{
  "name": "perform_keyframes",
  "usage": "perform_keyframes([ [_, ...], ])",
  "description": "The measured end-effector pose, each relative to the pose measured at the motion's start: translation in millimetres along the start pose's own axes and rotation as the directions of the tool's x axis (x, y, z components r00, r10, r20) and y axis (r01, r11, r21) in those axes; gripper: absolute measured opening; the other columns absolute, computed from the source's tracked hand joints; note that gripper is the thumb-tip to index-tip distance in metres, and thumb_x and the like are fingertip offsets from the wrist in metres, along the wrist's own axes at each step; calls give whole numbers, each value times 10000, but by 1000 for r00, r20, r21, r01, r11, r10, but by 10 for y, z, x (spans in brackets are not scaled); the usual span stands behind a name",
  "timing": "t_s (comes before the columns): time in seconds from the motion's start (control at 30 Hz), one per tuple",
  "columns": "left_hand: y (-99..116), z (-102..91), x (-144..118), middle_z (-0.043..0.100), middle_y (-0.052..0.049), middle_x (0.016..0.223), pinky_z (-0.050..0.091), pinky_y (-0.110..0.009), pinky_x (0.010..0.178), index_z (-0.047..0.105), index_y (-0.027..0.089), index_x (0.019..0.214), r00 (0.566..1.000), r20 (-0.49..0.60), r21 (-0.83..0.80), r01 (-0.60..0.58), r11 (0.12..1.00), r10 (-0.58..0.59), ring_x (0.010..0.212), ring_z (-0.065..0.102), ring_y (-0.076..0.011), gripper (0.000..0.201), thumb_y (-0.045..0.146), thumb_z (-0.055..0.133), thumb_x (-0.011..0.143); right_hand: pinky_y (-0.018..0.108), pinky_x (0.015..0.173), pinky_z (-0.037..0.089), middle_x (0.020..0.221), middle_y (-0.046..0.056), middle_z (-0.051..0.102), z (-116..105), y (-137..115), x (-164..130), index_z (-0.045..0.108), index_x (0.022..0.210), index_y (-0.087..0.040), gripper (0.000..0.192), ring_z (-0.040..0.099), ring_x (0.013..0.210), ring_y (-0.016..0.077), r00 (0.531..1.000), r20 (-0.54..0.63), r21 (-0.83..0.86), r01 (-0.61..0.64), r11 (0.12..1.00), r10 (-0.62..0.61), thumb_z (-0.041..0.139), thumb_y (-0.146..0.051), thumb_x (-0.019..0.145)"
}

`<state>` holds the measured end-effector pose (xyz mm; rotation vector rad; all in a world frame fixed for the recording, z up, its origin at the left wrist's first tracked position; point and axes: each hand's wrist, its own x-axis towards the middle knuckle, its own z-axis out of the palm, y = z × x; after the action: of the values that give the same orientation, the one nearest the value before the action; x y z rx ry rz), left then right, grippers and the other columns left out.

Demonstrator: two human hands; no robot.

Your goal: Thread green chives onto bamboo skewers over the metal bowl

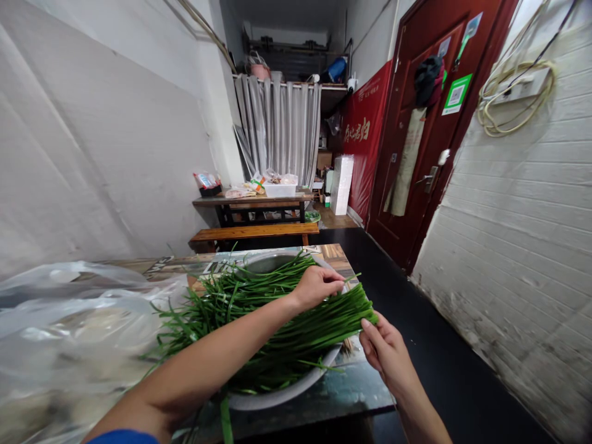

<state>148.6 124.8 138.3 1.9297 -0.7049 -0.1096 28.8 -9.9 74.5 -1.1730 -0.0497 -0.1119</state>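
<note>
A large heap of long green chives (259,308) lies across a wide metal basin (277,394) on the table in front of me. My left hand (319,285) reaches over the heap and rests on top of a bundle of stalks near the basin's far right side, fingers curled onto them. My right hand (386,351) is lower right, beyond the basin's rim, and pinches the cut ends of the same bundle between thumb and fingers.
A crumpled clear plastic bag (69,327) covers the table's left part. Behind stand a wooden bench (254,233) and a second table (252,200) with boxes and bags. A dark floor aisle (416,296) runs right, past a red door (430,123).
</note>
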Motion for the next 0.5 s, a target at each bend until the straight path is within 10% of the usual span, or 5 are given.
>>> perform_keyframes([
  [0.37, -29, -124, -215, 677, -40, 953, 452, -238, 811, 670, 153, 978, 984, 160, 182, -114, 977, 85, 864, 622, -164, 296, 247, 532, 734, 129, 301, 104, 424, -112, 340, -13, 92, 0, 499, 859, -185, 244, 148, 321, 17, 999, -41, -3, -8, 1000, 8, 579, -404, 787],
  [0.5, -287, -527, 29, 693, -41, 865, 462, -239, 745, 686, 140, 929, 997, -55, 345, 64, 936, -48, 786, 627, -166, 277, 243, 512, 740, 135, 307, 120, 450, -94, 372, -55, 112, -52, 502, 859, -181, 235, 179, 336, 18, 998, -66, -52, -7, 999, 3, 573, -397, 796],
])
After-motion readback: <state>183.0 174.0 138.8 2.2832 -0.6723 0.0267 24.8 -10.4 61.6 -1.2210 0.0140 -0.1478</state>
